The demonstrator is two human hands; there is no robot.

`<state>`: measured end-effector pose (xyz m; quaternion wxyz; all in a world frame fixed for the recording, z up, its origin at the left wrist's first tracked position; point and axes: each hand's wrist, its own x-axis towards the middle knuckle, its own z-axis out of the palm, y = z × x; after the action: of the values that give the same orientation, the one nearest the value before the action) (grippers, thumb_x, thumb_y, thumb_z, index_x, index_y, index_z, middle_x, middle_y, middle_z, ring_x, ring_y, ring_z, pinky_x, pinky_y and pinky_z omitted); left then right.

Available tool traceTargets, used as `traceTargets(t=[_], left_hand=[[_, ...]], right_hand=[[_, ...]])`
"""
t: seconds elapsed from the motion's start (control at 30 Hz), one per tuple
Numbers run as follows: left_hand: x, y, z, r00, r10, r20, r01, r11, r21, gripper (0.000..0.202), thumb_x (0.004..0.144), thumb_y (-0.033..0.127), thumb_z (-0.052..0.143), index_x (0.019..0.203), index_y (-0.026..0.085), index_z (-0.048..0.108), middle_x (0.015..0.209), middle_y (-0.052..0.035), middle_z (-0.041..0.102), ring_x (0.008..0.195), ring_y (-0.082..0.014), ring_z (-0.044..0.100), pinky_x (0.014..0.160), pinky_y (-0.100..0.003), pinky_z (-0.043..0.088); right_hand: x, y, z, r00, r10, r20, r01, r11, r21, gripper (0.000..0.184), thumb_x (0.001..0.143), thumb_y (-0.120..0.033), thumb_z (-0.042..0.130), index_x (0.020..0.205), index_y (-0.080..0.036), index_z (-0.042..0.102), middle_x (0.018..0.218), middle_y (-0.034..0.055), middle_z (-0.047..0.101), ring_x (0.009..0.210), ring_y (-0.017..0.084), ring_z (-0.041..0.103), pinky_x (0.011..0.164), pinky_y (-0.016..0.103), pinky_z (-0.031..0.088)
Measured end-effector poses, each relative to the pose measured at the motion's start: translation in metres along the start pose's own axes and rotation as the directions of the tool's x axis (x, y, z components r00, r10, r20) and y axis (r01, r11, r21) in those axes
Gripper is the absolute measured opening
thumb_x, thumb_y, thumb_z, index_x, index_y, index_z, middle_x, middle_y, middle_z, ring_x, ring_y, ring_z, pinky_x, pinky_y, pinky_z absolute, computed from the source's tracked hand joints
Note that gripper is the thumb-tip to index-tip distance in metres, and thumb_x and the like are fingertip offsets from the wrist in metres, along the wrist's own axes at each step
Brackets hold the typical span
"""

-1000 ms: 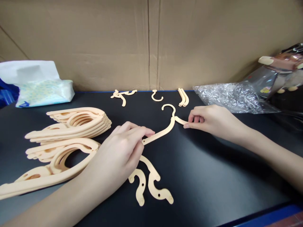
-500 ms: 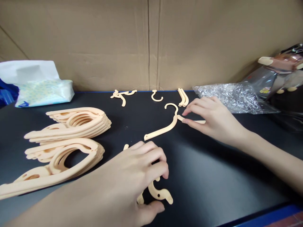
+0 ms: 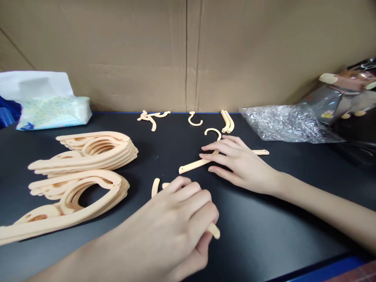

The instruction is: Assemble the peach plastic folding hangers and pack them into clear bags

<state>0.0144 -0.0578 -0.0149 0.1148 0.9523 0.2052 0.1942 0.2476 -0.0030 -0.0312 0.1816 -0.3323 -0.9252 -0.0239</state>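
My left hand (image 3: 176,223) is curled over beige plastic hanger pieces (image 3: 215,231) near the front of the black table (image 3: 264,235), gripping them; only tips stick out. My right hand (image 3: 235,160) lies flat with fingers stretched out on a part-built beige hanger (image 3: 190,166), pressing its middle where the hook (image 3: 213,132) meets the two arms. One arm end (image 3: 261,152) shows to the right of the hand.
Two stacks of finished beige hangers (image 3: 88,156) lie at the left. Loose hooks and arm pieces (image 3: 195,119) sit by the cardboard wall (image 3: 188,55). A tissue pack (image 3: 49,105) is at far left, a crumpled clear plastic bag (image 3: 288,123) at right.
My left hand let go of the hanger arm, moved toward me and closed on the loose pieces. My right hand slid left and flattened onto the hanger's middle.
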Motion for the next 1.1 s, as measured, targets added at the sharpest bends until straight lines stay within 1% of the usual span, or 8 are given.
traceTargets(t=[0.17,0.3,0.43,0.53,0.6,0.7,1.0,1.1], left_hand=[[0.005,-0.009,-0.007,1.000,-0.005,-0.005,0.005,0.987,0.163,0.020,0.090,0.006,0.042,0.085,0.018,0.057,0.080,0.0006,0.058,0.074,-0.0162,0.053,0.069,-0.031,0.040],[0.002,-0.018,-0.016,0.998,0.005,-0.065,0.012,0.966,0.257,0.021,0.087,0.006,0.035,0.078,0.019,0.048,0.068,0.0030,0.051,0.054,-0.0113,0.048,0.050,-0.026,0.036],[-0.003,-0.017,-0.022,0.980,-0.094,-0.177,0.148,0.935,0.321,0.016,0.090,0.018,0.038,0.075,0.022,0.041,0.054,0.0084,0.040,0.038,-0.0087,0.040,0.040,-0.023,0.028],[-0.003,-0.016,-0.020,0.950,-0.196,-0.244,0.286,0.862,0.418,0.027,0.092,0.035,0.047,0.070,0.024,0.036,0.047,0.0108,0.031,0.032,-0.0089,0.031,0.037,-0.023,0.022],[-0.001,-0.018,-0.017,0.936,-0.262,-0.235,0.343,0.833,0.435,0.034,0.090,0.039,0.052,0.067,0.024,0.032,0.047,0.0106,0.031,0.032,-0.0090,0.031,0.038,-0.022,0.021],[0.001,-0.022,-0.014,0.931,-0.313,-0.188,0.364,0.833,0.416,0.040,0.088,0.041,0.057,0.066,0.025,0.028,0.047,0.0103,0.032,0.033,-0.0094,0.035,0.039,-0.021,0.021],[0.001,-0.023,-0.012,0.935,-0.336,-0.118,0.356,0.872,0.338,0.040,0.094,0.043,0.050,0.067,0.024,0.027,0.046,0.0106,0.034,0.033,-0.0100,0.038,0.039,-0.020,0.019],[-0.001,-0.024,-0.011,0.940,-0.322,-0.107,0.339,0.876,0.342,0.038,0.096,0.043,0.046,0.069,0.025,0.027,0.047,0.0106,0.033,0.033,-0.0104,0.037,0.039,-0.021,0.019]], right_hand=[[0.001,-0.001,0.002,1.000,0.011,-0.010,-0.010,0.999,0.033,0.016,0.099,-0.023,0.052,0.101,-0.016,0.066,0.107,0.0070,0.066,0.105,0.021,0.058,0.109,0.044,0.030],[-0.001,-0.001,-0.001,1.000,-0.006,-0.014,0.007,0.998,0.067,0.014,0.099,-0.022,0.050,0.098,-0.015,0.062,0.100,0.0062,0.066,0.101,0.020,0.059,0.112,0.046,0.026],[-0.005,-0.001,-0.002,0.998,-0.010,-0.064,0.020,0.987,0.158,0.009,0.099,-0.019,0.050,0.099,-0.015,0.058,0.096,0.0037,0.065,0.095,0.016,0.059,0.113,0.044,0.027],[-0.007,-0.001,-0.002,0.995,-0.021,-0.099,0.043,0.974,0.224,0.006,0.099,-0.018,0.052,0.101,-0.015,0.057,0.095,0.0026,0.065,0.091,0.014,0.059,0.113,0.043,0.028],[-0.008,-0.002,-0.002,0.993,-0.028,-0.111,0.054,0.969,0.241,0.006,0.099,-0.018,0.052,0.102,-0.015,0.056,0.095,0.0022,0.065,0.091,0.013,0.059,0.113,0.043,0.029],[-0.008,-0.005,-0.003,0.993,-0.040,-0.112,0.068,0.965,0.253,0.006,0.099,-0.018,0.052,0.101,-0.015,0.056,0.094,0.0019,0.064,0.090,0.013,0.059,0.112,0.042,0.029],[-0.008,-0.012,-0.003,0.991,-0.071,-0.112,0.100,0.955,0.278,0.009,0.098,-0.017,0.052,0.103,-0.012,0.058,0.093,0.0033,0.064,0.089,0.015,0.057,0.112,0.040,0.032],[-0.008,-0.012,-0.003,0.993,-0.062,-0.096,0.089,0.948,0.305,0.009,0.099,-0.017,0.050,0.103,-0.013,0.057,0.092,0.0038,0.063,0.088,0.015,0.057,0.107,0.040,0.036]])
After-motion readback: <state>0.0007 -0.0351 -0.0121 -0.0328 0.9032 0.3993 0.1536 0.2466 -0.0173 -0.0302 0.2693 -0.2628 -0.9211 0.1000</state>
